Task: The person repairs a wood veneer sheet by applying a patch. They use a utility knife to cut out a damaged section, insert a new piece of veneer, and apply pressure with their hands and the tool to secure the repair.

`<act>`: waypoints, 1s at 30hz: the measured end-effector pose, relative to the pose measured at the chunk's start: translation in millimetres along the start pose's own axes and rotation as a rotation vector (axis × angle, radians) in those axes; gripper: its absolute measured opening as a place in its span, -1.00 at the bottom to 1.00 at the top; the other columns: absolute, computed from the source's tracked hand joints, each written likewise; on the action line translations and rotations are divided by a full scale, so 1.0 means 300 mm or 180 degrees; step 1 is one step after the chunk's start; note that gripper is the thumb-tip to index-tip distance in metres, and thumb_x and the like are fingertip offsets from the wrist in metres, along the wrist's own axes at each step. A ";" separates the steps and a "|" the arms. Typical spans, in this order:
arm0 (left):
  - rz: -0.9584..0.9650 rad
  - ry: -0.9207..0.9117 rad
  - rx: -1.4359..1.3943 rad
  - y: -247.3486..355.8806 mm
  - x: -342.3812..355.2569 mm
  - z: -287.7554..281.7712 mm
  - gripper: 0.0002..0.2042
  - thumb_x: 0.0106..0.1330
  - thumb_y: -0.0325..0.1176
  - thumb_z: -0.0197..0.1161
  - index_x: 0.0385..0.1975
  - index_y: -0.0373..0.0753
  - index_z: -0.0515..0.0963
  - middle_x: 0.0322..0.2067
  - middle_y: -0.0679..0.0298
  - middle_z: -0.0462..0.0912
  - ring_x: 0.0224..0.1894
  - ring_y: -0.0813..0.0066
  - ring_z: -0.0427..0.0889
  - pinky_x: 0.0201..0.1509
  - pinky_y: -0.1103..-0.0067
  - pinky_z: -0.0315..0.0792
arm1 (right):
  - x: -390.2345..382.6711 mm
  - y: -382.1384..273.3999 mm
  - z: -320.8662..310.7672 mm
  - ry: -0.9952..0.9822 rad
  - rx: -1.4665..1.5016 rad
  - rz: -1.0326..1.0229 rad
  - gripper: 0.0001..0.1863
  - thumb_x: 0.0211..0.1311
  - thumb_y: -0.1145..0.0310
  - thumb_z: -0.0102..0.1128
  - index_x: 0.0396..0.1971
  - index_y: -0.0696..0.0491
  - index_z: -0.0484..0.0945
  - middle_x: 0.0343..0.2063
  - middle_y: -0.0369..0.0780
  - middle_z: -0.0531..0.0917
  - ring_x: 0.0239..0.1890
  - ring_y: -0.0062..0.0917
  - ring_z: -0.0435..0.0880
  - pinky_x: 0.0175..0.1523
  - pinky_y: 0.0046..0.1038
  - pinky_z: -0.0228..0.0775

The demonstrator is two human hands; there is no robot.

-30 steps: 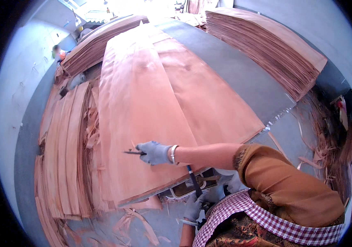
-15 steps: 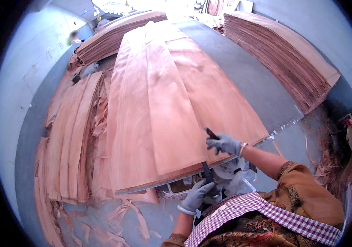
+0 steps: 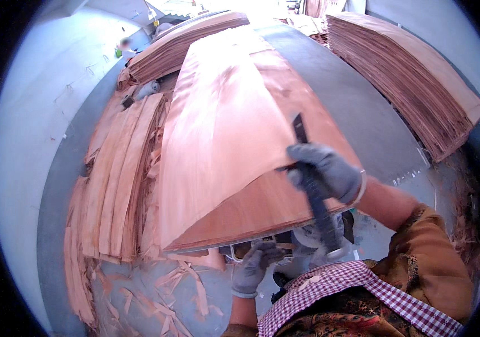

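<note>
Since a moment ago my right hand [image 3: 325,171] has swung its clasped dark blade [image 3: 300,130] to the veneer sheet's [image 3: 223,129] near right edge, sheet running lengthwise away, left hand [image 3: 254,267] curled beneath

Your right hand [image 3: 324,171] is on the near right edge of the veneer stack [image 3: 223,146], which lies on the bench [image 3: 363,118] straight ahead of you. A blade [image 3: 307,168] runs through that hand, over the top sheet. Your left hand [image 3: 254,267] is lower, just under the stack's near edge. Left of the stack lie narrow strips [image 3: 116,180]; scraps [image 3: 178,292] litter the floor before them. Another pile [image 3: 408,84] sits far right, and one [image 3: 183,42] lies behind, upper left.
</note>
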State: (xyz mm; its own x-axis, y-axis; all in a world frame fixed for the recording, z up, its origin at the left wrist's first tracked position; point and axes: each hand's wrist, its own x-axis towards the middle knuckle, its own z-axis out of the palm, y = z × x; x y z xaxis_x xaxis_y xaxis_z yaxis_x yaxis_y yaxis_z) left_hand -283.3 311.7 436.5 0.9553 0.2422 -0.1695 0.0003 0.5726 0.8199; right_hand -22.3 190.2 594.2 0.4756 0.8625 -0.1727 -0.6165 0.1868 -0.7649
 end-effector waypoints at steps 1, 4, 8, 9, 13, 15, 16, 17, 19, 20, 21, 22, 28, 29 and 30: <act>0.0102 0.0175 -0.0155 -0.024 -0.027 -0.047 -0.46 0.30 -0.03 0.03 0.07 -0.40 0.30 0.02 0.02 0.45 0.07 0.19 0.44 0.20 0.31 0.28 | -0.038 -0.060 -0.025 0.0199 -0.0127 0.0144 -0.73 0.17 0.15 0.16 -0.40 0.07 0.51 -0.65 -0.31 0.57 -0.70 -0.69 0.53 -0.67 -0.67 0.35; 0.0502 0.0967 -0.0816 -0.021 -0.122 -0.140 -0.45 0.33 0.02 -0.08 0.11 -0.35 0.31 0.07 0.00 0.41 0.12 0.11 0.39 0.27 0.22 0.17 | -0.105 -0.177 -0.225 0.0005 0.0192 0.0143 -0.64 0.20 0.00 0.02 -0.45 0.02 0.46 -0.76 -0.49 0.36 -0.79 -0.79 0.26 -0.74 -0.72 0.03; 0.1343 0.1348 -0.1503 0.081 -0.164 -0.205 -0.44 0.33 0.06 -0.09 0.08 -0.33 0.35 0.09 0.01 0.41 0.18 0.12 0.33 0.31 0.23 0.10 | -0.163 -0.162 -0.594 0.1375 -0.0754 0.0072 -0.69 0.14 0.09 0.09 -0.46 0.07 0.49 -0.73 -0.34 0.45 -0.76 -0.66 0.35 -0.65 -0.64 0.17; 0.1481 0.1345 -0.1363 0.114 -0.148 -0.204 -0.48 0.33 0.05 -0.09 0.04 -0.30 0.40 0.08 0.03 0.41 0.18 0.13 0.33 0.30 0.24 0.11 | -0.146 -0.121 -0.766 0.1480 -0.0941 0.0340 -0.75 0.08 0.17 0.16 -0.50 0.07 0.50 -0.69 -0.28 0.51 -0.74 -0.60 0.42 -0.62 -0.56 0.26; 0.2283 0.0849 -0.0943 0.198 -0.111 -0.253 -0.52 0.35 0.02 -0.11 -0.03 -0.26 0.47 0.04 0.05 0.46 0.18 0.23 0.35 0.31 0.28 0.11 | -0.085 0.041 -1.151 0.1892 -0.2043 -0.0067 -0.82 -0.04 0.29 0.20 -0.57 0.09 0.49 -0.69 -0.33 0.46 -0.72 -0.59 0.40 -0.60 -0.52 0.24; 0.2357 0.1536 -0.0732 0.198 -0.080 -0.187 -0.56 0.35 -0.03 -0.08 -0.01 -0.28 0.44 0.00 0.07 0.49 0.12 0.34 0.41 0.26 0.34 0.18 | -0.141 0.078 -1.224 0.2141 -0.2411 -0.0315 -0.84 -0.06 0.31 0.18 -0.57 0.09 0.48 -0.69 -0.35 0.42 -0.71 -0.62 0.38 -0.60 -0.53 0.21; 0.2293 0.1866 -0.0394 0.181 -0.083 -0.152 -0.57 0.35 -0.08 -0.05 0.04 -0.29 0.39 0.03 0.10 0.47 0.10 0.36 0.42 0.23 0.35 0.22 | -0.168 0.116 -1.235 0.2262 -0.2578 -0.0420 -0.84 -0.07 0.31 0.17 -0.58 0.09 0.48 -0.69 -0.37 0.41 -0.70 -0.63 0.37 -0.61 -0.54 0.20; 0.2217 0.2209 -0.0006 0.183 -0.105 -0.154 -0.57 0.35 -0.13 -0.02 0.08 -0.31 0.34 0.06 0.13 0.45 0.09 0.38 0.42 0.21 0.36 0.25 | -0.216 0.154 -1.190 0.2413 -0.2530 -0.0359 -0.85 -0.07 0.31 0.17 -0.57 0.08 0.49 -0.69 -0.38 0.40 -0.69 -0.64 0.36 -0.60 -0.55 0.19; 0.2103 0.2383 0.0294 0.097 -0.169 -0.170 -0.59 0.32 -0.20 0.02 0.10 -0.28 0.32 0.05 0.14 0.43 0.08 0.30 0.42 0.15 0.35 0.32 | -0.370 0.174 -1.188 0.2628 -0.2594 -0.0304 -0.84 -0.09 0.32 0.17 -0.52 0.09 0.51 -0.66 -0.40 0.40 -0.64 -0.63 0.36 -0.55 -0.55 0.19; 0.2091 0.2614 0.0225 0.045 -0.174 -0.139 -0.58 0.31 -0.21 0.03 0.11 -0.27 0.31 0.06 0.14 0.42 0.09 0.28 0.42 0.14 0.34 0.33 | -0.465 0.206 -1.235 0.2702 -0.2677 -0.0282 -0.82 -0.09 0.32 0.17 -0.49 0.10 0.52 -0.64 -0.40 0.41 -0.61 -0.61 0.37 -0.52 -0.55 0.20; 0.2083 0.2871 0.0185 -0.003 -0.194 -0.123 -0.57 0.30 -0.21 0.04 0.12 -0.27 0.30 0.07 0.14 0.41 0.09 0.25 0.41 0.14 0.33 0.34 | -0.539 0.242 -1.210 0.2833 -0.2195 -0.0199 -0.80 -0.08 0.33 0.18 -0.42 0.10 0.53 -0.61 -0.40 0.43 -0.61 -0.66 0.37 -0.54 -0.58 0.20; 0.2034 0.2999 0.0176 -0.061 -0.224 -0.124 -0.56 0.29 -0.21 0.05 0.12 -0.26 0.29 0.07 0.13 0.40 0.09 0.24 0.41 0.14 0.33 0.35 | -0.612 0.270 -1.184 0.2957 -0.1726 -0.0130 -0.77 -0.07 0.35 0.20 -0.36 0.10 0.53 -0.58 -0.39 0.44 -0.61 -0.70 0.37 -0.56 -0.61 0.20; 0.1712 0.2959 -0.0025 -0.157 -0.181 -0.150 -0.61 0.25 -0.20 0.10 0.04 -0.19 0.36 0.01 0.17 0.44 0.06 0.30 0.43 0.06 0.33 0.41 | -0.851 0.429 -1.345 0.3440 -0.1939 -0.0270 -0.70 -0.07 0.35 0.23 -0.32 0.18 0.50 -0.62 -0.34 0.43 -0.70 -0.65 0.36 -0.63 -0.59 0.21; 0.1665 0.2893 0.0012 -0.153 -0.153 -0.199 -0.64 0.24 -0.20 0.11 0.01 -0.17 0.38 -0.02 0.19 0.46 0.02 0.33 0.46 0.02 0.34 0.44 | -0.824 0.396 -1.298 0.3327 -0.1985 -0.0145 -0.69 -0.06 0.32 0.22 -0.31 0.18 0.52 -0.56 -0.34 0.47 -0.60 -0.64 0.40 -0.53 -0.57 0.25; 0.1614 0.2824 0.0051 -0.146 -0.120 -0.248 -0.66 0.24 -0.19 0.12 -0.03 -0.16 0.40 -0.06 0.21 0.49 -0.01 0.35 0.48 -0.02 0.36 0.46 | -0.779 0.338 -1.266 0.3217 -0.2027 -0.0020 -0.68 -0.05 0.29 0.22 -0.31 0.19 0.54 -0.50 -0.34 0.51 -0.49 -0.62 0.44 -0.42 -0.55 0.29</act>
State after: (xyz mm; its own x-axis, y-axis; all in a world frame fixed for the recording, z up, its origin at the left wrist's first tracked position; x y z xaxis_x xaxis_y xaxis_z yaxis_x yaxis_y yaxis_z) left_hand -339.8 336.1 366.0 0.2807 0.9497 -0.1391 -0.3331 0.2323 0.9138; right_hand 42.4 -171.1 321.2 0.9318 0.0486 -0.3596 -0.3260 -0.3231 -0.8884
